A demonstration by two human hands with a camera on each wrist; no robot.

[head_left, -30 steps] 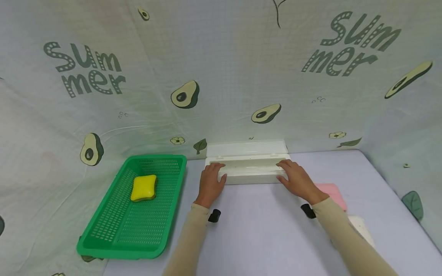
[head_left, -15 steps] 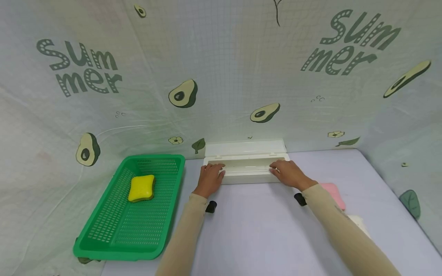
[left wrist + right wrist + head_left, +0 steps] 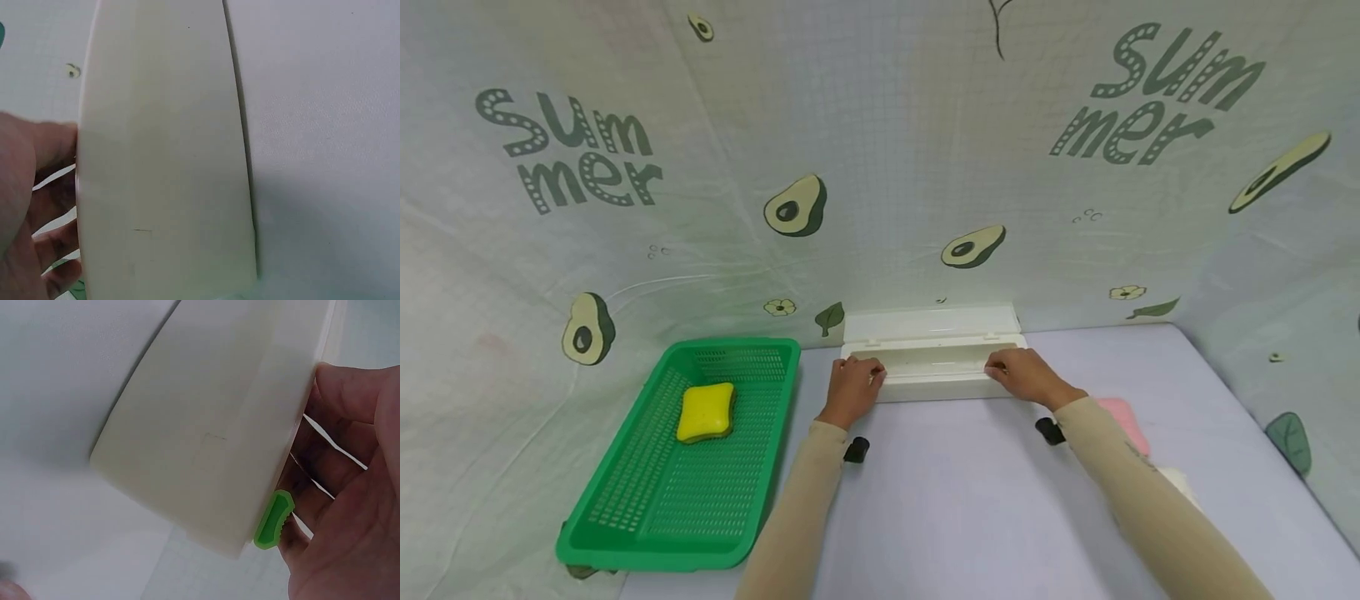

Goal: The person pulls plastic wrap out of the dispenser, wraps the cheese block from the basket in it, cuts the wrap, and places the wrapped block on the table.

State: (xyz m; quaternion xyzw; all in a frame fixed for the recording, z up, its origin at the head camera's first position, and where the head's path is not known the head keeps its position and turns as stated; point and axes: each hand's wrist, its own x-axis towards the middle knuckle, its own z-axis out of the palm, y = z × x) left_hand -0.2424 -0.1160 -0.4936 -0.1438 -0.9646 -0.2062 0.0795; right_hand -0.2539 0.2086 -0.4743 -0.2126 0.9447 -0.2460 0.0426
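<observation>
Gripping white box (image 3: 936, 389) before cloth (image 3: 880, 167) reading "summer"

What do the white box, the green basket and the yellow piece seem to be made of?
The white box: probably rigid plastic, smooth and even, with a faint sheen. The green basket: likely moulded plastic, semi-glossy, with regular perforations. The yellow piece: possibly sponge, smooth-looking, given its cushion shape and darker edge; I cannot be sure.
</observation>
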